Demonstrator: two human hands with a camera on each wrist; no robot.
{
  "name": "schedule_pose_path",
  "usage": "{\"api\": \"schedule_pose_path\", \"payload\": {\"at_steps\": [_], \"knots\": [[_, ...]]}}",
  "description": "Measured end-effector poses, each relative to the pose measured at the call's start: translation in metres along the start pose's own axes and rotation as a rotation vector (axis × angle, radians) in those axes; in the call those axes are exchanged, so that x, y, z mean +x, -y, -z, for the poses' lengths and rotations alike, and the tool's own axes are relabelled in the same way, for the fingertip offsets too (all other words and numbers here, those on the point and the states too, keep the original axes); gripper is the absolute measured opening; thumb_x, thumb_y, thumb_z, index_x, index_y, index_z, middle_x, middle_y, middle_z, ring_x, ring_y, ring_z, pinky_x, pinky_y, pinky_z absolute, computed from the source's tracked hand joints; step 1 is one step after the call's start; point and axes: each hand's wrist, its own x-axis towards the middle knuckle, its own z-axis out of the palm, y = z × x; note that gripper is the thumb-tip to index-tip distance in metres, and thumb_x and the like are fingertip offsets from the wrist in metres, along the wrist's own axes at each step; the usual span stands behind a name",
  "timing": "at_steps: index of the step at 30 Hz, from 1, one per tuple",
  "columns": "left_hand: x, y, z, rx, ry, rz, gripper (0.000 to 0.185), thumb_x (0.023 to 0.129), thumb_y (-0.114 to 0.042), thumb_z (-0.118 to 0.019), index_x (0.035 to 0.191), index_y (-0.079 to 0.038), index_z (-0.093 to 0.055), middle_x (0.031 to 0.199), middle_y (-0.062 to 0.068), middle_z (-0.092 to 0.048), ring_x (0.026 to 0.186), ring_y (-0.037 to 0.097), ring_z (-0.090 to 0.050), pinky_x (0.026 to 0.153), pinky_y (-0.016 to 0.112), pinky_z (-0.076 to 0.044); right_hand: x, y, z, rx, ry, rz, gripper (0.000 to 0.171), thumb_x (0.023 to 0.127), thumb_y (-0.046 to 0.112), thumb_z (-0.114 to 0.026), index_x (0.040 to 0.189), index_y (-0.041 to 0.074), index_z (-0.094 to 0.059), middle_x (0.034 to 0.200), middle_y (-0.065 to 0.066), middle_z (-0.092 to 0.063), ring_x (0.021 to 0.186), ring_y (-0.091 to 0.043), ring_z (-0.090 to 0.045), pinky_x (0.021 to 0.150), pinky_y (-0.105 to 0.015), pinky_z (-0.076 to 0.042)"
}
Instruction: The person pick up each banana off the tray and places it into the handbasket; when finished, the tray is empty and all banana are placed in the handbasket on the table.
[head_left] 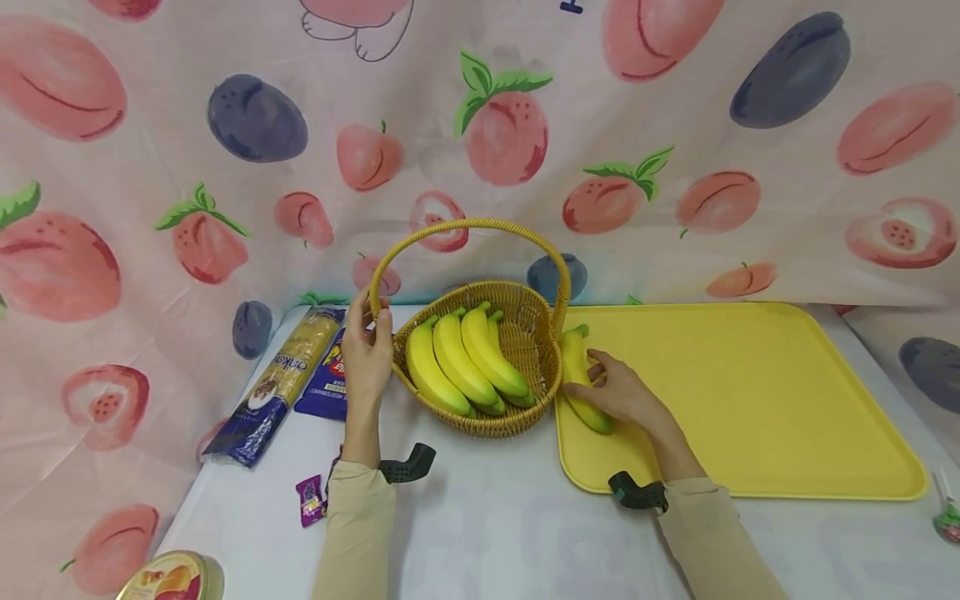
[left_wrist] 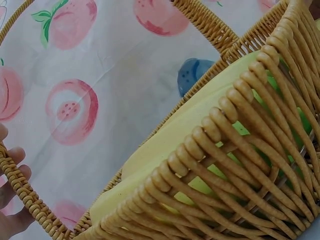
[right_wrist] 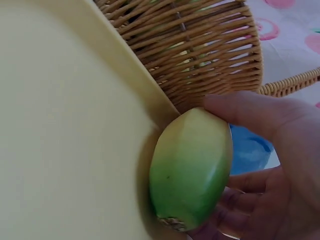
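Observation:
A wicker basket (head_left: 498,427) with a tall handle (head_left: 472,223) stands on the table, holding several yellow bananas (head_left: 457,358) with green tips. My left hand (head_left: 369,354) grips the handle near its left base; in the left wrist view its fingers (left_wrist: 15,175) show at the handle. My right hand (head_left: 618,387) holds a single banana (head_left: 576,367) just right of the basket, over the left edge of the yellow tray (head_left: 735,400). In the right wrist view thumb and fingers lie along one side of this banana (right_wrist: 192,165), its green end towards the camera.
Left of the basket lie a long pasta packet (head_left: 281,379) and a blue packet (head_left: 326,387) partly behind my left hand. A small purple wrapped sweet (head_left: 310,500) lies nearer, and a round tin (head_left: 168,577) at the front left. A lollipop (head_left: 948,521) is at the right edge. Fruit-print cloth hangs behind.

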Motion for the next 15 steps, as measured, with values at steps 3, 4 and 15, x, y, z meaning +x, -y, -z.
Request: {"api": "schedule_pose_path", "payload": {"at_steps": [3,4,15], "knots": [[0.0,-0.001,0.0,0.002,0.002,-0.002,0.038,0.097,-0.006,-0.047,0.135,-0.002,-0.046,0.121,0.024,-0.056,0.121,0.03,-0.052,0.1,0.045,-0.045,-0.001,0.0,0.003,0.005,0.006,0.01,0.087,0.084,0.045,-0.065,0.146,-0.003,-0.026,0.118,-0.018,-0.054,0.1,-0.027,-0.055,0.082,-0.037,-0.047],[0.0,-0.001,0.0,0.003,0.003,-0.002,0.038,0.097,-0.006,-0.047,0.135,-0.002,-0.046,0.121,0.025,-0.056,0.121,0.03,-0.052,0.1,0.045,-0.045,-0.001,0.0,0.003,0.01,0.006,0.013,0.087,0.084,0.044,-0.065,0.145,-0.004,-0.026,0.118,-0.018,-0.054,0.1,-0.027,-0.055,0.081,-0.036,-0.047],[0.009,0.024,-0.003,-0.002,-0.016,-0.01,0.038,0.098,-0.011,-0.048,0.135,-0.011,-0.048,0.12,0.018,-0.058,0.12,0.027,-0.053,0.099,0.046,-0.045,-0.001,0.001,0.009,0.05,-0.008,-0.028,0.08,0.087,0.037,-0.058,0.147,-0.003,-0.023,0.126,-0.02,-0.047,0.104,-0.029,-0.048,0.083,-0.036,-0.042]]}}
